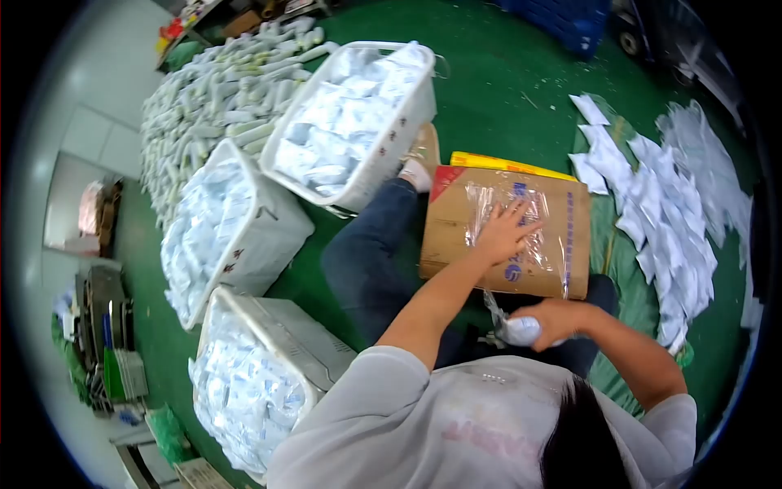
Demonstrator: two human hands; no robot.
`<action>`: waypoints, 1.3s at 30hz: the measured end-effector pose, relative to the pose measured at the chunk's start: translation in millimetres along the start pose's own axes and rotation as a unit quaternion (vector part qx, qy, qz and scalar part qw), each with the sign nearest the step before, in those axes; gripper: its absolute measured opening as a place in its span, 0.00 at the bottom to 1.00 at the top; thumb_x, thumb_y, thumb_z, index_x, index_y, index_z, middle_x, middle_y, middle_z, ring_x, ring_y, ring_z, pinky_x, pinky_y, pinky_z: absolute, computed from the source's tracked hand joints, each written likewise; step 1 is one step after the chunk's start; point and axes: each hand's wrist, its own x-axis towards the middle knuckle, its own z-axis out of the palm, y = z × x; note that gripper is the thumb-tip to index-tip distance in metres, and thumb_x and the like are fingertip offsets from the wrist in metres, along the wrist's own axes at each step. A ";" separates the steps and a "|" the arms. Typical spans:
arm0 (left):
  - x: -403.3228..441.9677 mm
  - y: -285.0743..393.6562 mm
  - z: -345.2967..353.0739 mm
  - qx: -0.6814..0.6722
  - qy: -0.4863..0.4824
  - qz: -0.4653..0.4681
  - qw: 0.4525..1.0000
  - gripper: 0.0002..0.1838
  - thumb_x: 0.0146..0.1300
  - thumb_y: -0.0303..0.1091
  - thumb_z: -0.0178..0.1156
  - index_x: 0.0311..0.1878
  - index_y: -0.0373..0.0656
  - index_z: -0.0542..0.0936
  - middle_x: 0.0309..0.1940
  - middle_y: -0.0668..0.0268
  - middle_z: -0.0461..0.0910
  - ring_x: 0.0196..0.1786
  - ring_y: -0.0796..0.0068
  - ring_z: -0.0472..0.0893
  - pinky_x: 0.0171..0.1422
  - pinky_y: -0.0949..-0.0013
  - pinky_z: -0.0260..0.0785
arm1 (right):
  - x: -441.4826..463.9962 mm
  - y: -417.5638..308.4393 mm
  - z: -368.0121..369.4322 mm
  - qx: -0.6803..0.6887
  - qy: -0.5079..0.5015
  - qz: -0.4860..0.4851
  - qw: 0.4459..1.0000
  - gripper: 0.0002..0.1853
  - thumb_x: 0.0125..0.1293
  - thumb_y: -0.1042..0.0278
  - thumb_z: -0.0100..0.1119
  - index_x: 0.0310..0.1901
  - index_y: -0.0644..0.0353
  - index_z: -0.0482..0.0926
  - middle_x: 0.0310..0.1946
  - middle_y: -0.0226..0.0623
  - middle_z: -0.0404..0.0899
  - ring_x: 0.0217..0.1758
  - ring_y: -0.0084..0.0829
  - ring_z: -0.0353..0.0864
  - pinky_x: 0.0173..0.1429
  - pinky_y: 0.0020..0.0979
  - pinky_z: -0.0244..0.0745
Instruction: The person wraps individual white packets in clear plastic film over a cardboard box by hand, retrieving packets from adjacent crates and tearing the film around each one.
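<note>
Plainly, the left hand (507,232) lies on the upper face of a brown rectangular cardboard box (456,236), its fingers stretched out and spread apart. The right hand (555,323) is beside the box's near edge, fingers curled round a small rounded white object (518,330) with clear plastic film at its left end; the grip hides much of it, so exactly what it is I cannot tell.

The box sits in front of the person, near the bent legs in dark blue jeans (371,248). It bears blue lettering and a red corner patch, and shiny transparent film crosses its upper face. Along its far edge shows a bright yellow printed strip (511,165).

To the left stand three white plastic baskets (401,138), heaped with small white packets (346,114). Beyond them a large pile of pale green, elongated pieces (213,102) covers the floor.

To the right, more white packets lie in a long heap, partly on a green plastic sheet (631,306), with crumpled clear plastic (705,163) just beside them. A blue plastic crate (562,23) stands farther off on the smooth green floor (489,90).
</note>
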 end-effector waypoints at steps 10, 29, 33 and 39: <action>-1.4 4.4 -16.0 -0.033 -0.010 0.073 0.997 0.30 0.57 0.40 0.60 0.66 0.53 0.76 0.72 0.57 0.66 0.77 0.59 0.61 0.80 0.42 0.47 | -167.0 22.0 93.6 0.352 0.221 0.042 0.909 0.43 0.44 0.65 0.78 0.66 0.58 0.72 0.56 0.35 0.79 0.58 0.28 0.76 0.64 0.32 0.70; -34.1 188.3 -119.9 -0.374 -0.080 -0.214 0.899 0.26 0.66 0.44 0.65 0.58 0.35 0.74 0.45 0.52 0.82 0.48 0.56 0.83 0.54 0.61 0.74 | -90.1 18.9 42.3 0.213 0.379 -0.060 0.898 0.22 0.59 0.58 0.72 0.48 0.66 0.81 0.39 0.35 0.84 0.40 0.21 0.80 0.44 0.27 0.76; -54.5 128.7 -88.4 -0.514 -0.062 -0.319 0.794 0.21 0.72 0.44 0.60 0.55 0.35 0.77 0.40 0.62 0.83 0.43 0.78 0.79 0.49 0.69 0.73 | -42.7 34.0 6.7 0.396 0.292 -0.050 0.869 0.17 0.66 0.59 0.66 0.46 0.67 0.84 0.34 0.32 0.84 0.34 0.19 0.79 0.36 0.25 0.73; -79.9 86.2 -72.5 -0.591 0.088 -0.567 0.567 0.29 0.74 0.52 0.55 0.59 0.31 0.77 0.46 0.59 0.84 0.46 0.69 0.83 0.53 0.67 0.74 | -32.9 10.7 15.2 0.225 0.692 -0.137 0.672 0.20 0.70 0.68 0.56 0.60 0.68 0.77 0.60 0.50 0.78 0.65 0.41 0.76 0.71 0.37 0.66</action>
